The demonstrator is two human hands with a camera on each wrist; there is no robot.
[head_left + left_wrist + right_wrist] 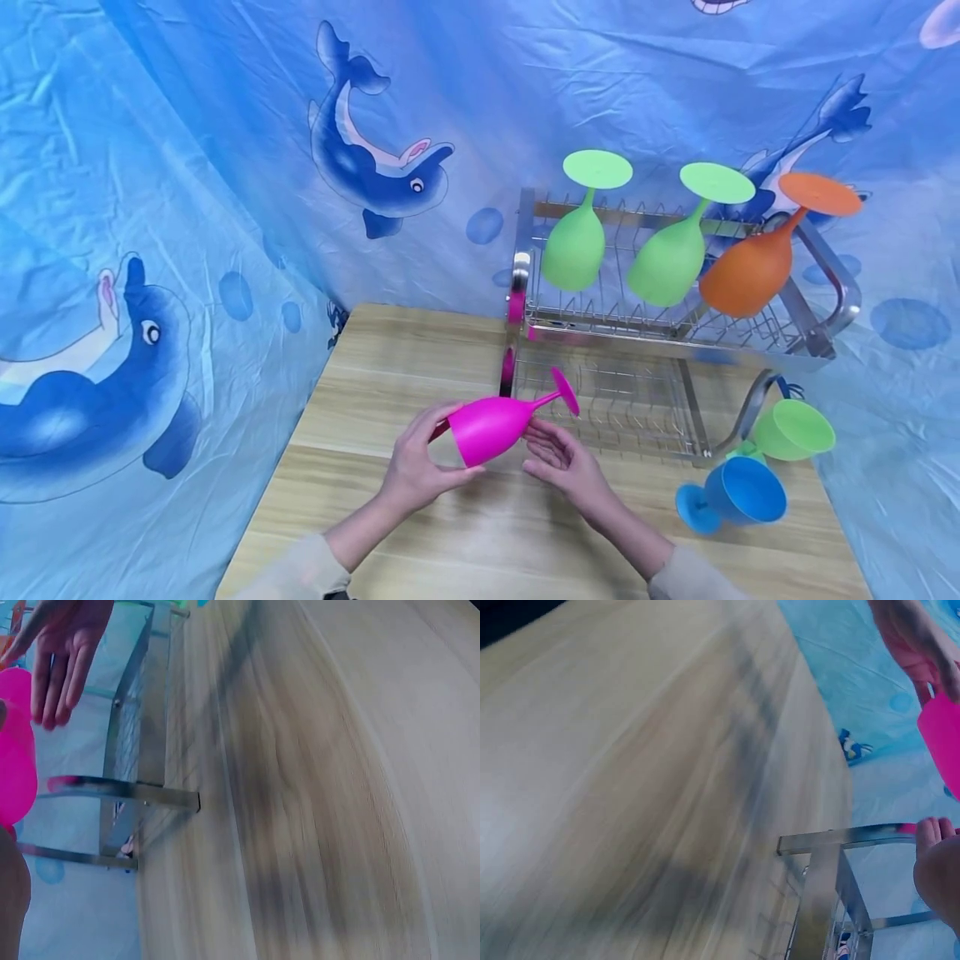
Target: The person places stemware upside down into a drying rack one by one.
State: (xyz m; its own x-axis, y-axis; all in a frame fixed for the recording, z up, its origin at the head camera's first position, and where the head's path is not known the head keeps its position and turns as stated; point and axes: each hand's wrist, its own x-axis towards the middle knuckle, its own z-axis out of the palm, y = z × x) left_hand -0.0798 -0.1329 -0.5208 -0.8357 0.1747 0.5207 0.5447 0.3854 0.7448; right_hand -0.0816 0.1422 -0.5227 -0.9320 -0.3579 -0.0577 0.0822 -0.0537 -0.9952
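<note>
A bright pink goblet (491, 427) is held above the table, tilted on its side. Its mouth points left toward my left hand (414, 465), and its round foot is up at the right. The left fingers and thumb grip the bowl at the rim, as the right wrist view also shows on the pink bowl (943, 742). My right hand (573, 471) is just below the stem, its fingers loosely extended; whether they touch the goblet is unclear. In the left wrist view, the right hand's fingers (58, 690) hang straight beside the pink bowl.
A two-tier metal dish rack (675, 342) stands at the back right. Upside down on its top tier are two green goblets (576, 250) (667, 262) and an orange goblet (750, 275). At the right of the wooden table (360, 375) lie a blue goblet (742, 492) and a green goblet (791, 433).
</note>
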